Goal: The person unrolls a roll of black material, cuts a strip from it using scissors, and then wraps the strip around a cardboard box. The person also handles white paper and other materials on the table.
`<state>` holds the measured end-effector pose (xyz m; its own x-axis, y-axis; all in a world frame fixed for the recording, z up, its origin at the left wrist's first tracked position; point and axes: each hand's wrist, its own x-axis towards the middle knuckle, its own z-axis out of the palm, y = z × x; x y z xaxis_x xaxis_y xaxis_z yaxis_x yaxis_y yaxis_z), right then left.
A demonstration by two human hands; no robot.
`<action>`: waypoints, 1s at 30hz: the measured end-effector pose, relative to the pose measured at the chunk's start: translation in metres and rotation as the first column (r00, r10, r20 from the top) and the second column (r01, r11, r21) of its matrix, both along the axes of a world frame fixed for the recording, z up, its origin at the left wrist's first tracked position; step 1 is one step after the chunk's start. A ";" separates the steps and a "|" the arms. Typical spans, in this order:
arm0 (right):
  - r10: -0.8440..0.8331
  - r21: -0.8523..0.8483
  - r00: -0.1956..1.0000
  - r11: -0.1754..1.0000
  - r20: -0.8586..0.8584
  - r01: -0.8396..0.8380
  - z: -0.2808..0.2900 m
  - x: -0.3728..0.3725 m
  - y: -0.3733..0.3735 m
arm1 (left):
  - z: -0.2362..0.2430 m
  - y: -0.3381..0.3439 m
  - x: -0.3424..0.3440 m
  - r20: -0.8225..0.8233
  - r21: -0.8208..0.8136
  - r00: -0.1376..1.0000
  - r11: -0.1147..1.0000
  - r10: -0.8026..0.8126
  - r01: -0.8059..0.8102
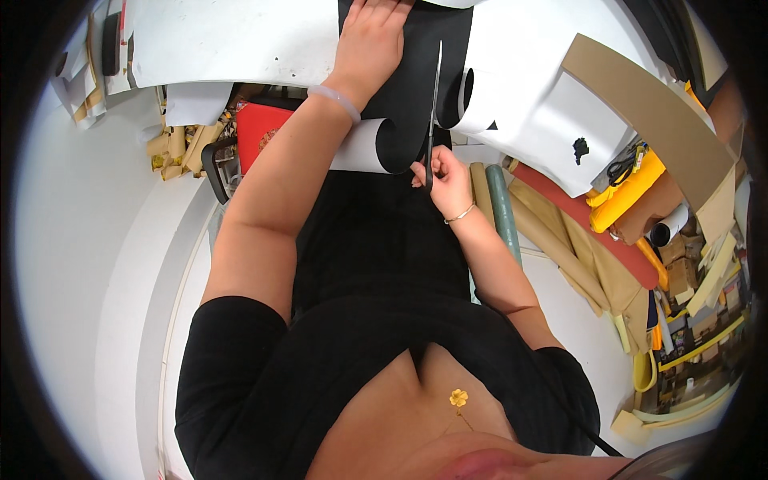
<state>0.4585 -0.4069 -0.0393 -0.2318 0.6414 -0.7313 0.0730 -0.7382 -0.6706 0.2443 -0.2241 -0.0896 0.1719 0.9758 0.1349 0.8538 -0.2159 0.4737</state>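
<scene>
My right hand [445, 181] grips the black handles of a long pair of scissors [435, 96]. The blades point away from me over a black sheet [408, 92], which looks cut from its near edge. On the left of the cut, the sheet's near end curls over and shows its white back [360, 150]; another curl stands at the right. Pressed flat on the sheet at the far edge of the view is my left hand [370, 42], its fingers stretched out and partly cut off by the picture's edge.
A white table [232, 40] carries the sheet. At the right lie a brown board [640, 104], yellow packets [628, 192] and a second pair of scissors [622, 166]. Rolls of material [504, 208] stand below the table's right edge. A red box [256, 132] is at the left.
</scene>
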 end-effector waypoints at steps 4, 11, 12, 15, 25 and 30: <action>0.027 0.026 1.000 0.999 -0.005 -0.027 0.001 0.001 0.007 | 0.008 -0.010 0.001 0.009 0.030 1.000 0.999 -0.021 0.021; 0.059 0.050 0.998 0.997 0.034 -0.061 0.001 -0.002 0.016 | 0.007 -0.030 0.006 0.007 0.066 1.000 0.998 -0.019 0.018; 0.061 0.060 0.997 0.996 0.051 -0.064 0.000 -0.002 0.016 | 0.005 -0.031 0.006 0.015 0.066 1.000 0.998 -0.009 0.008; 0.041 0.060 0.997 0.997 0.068 -0.045 -0.001 -0.002 0.013 | -0.003 -0.031 0.003 -0.003 -0.033 0.999 0.998 0.050 -0.050; 0.041 0.037 0.997 0.998 0.058 -0.043 -0.013 0.005 0.009 | 0.047 0.067 0.006 0.073 -0.267 0.895 0.873 0.441 -0.408; 0.033 0.007 0.999 0.999 0.008 -0.033 -0.005 0.005 0.012 | -0.006 0.076 -0.007 -0.095 0.243 0.981 0.960 0.170 -0.143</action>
